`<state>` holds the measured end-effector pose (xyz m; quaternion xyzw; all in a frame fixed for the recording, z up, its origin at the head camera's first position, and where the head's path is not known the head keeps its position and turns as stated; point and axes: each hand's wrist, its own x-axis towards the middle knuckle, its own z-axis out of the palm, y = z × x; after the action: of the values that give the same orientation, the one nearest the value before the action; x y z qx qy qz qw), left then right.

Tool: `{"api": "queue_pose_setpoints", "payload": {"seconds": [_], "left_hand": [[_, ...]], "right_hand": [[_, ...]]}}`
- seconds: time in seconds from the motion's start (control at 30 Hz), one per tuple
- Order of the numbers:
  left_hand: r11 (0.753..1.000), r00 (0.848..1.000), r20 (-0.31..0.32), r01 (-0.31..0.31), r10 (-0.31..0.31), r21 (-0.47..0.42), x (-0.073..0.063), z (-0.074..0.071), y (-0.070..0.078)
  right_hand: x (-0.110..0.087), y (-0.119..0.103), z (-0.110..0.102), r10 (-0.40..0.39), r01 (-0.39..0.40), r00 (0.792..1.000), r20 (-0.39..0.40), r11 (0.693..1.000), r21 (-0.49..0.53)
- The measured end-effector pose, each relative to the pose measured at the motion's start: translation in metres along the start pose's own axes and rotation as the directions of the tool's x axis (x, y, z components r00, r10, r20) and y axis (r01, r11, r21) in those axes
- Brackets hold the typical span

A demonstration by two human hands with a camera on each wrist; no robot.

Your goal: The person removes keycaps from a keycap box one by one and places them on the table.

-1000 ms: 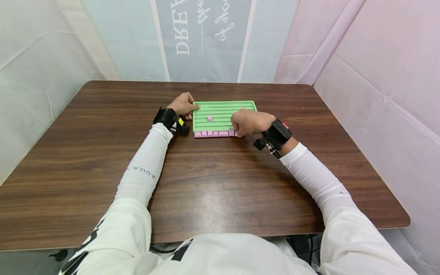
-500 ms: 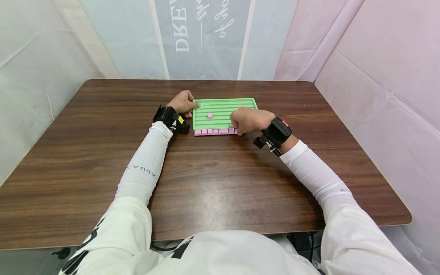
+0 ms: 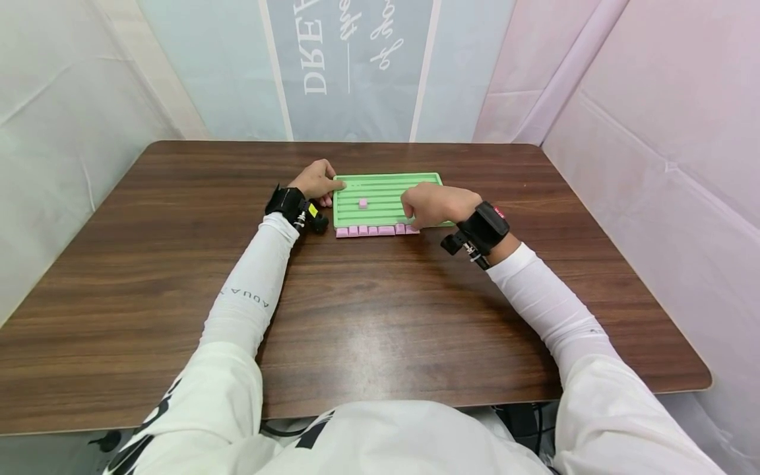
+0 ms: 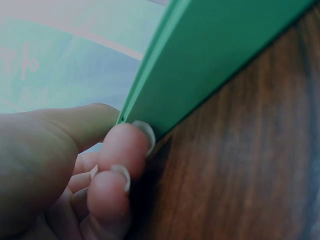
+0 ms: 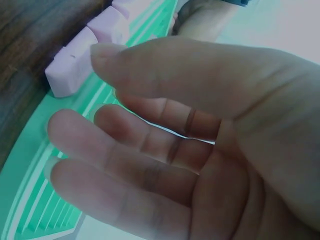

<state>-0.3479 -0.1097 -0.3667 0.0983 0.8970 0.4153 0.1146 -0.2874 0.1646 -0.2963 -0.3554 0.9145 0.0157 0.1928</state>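
A green ridged board (image 3: 388, 181) lies on the table. Along its near edge runs a row of several pink keycap-shaped blocks (image 3: 386, 230), and a single pink block (image 3: 363, 204) sits on the ridges left of centre. My left hand (image 3: 316, 181) pinches the board's left edge, thumb on top and fingertips (image 4: 124, 147) against the side wall. Over the board's right part is my right hand (image 3: 437, 203), holding nothing. In the right wrist view its thumb tip is close beside the end block (image 5: 71, 64), while the other fingers are spread apart from it; whether the thumb touches the block I cannot tell.
The brown wooden table (image 3: 368, 316) reaches out around the board on all sides. Pale curtains (image 3: 665, 132) hang behind and beside it. A black camera band (image 3: 483, 227) sits on the right wrist and a similar band (image 3: 287, 201) on the left.
My right hand has shifted slightly right and away from the near edge, uncovering the row's right end. My left hand stays on the board's left edge.
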Motion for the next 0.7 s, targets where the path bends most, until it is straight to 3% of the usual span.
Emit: {"api": "queue_pose_setpoints", "payload": {"seconds": [0.3,0.57,0.7], "left_hand": [[1.000,1.000,0.005,-0.006,0.006,0.001,0.0037,-0.0016,-0.0019],[1.000,1.000,0.002,-0.008,0.008,-0.001,0.0014,-0.0018,0.0012],[1.000,1.000,0.000,-0.004,0.004,-0.008,-0.0017,0.0004,0.0012]], "right_hand": [[-0.0003,0.0032,-0.0042,-0.015,0.018,0.999,-0.044,0.998,0.054],[-0.0031,0.0080,-0.0060,0.017,-0.008,0.991,-0.130,0.998,0.070],[-0.0007,0.0098,-0.0039,-0.002,0.019,0.983,-0.186,0.996,0.089]]}}
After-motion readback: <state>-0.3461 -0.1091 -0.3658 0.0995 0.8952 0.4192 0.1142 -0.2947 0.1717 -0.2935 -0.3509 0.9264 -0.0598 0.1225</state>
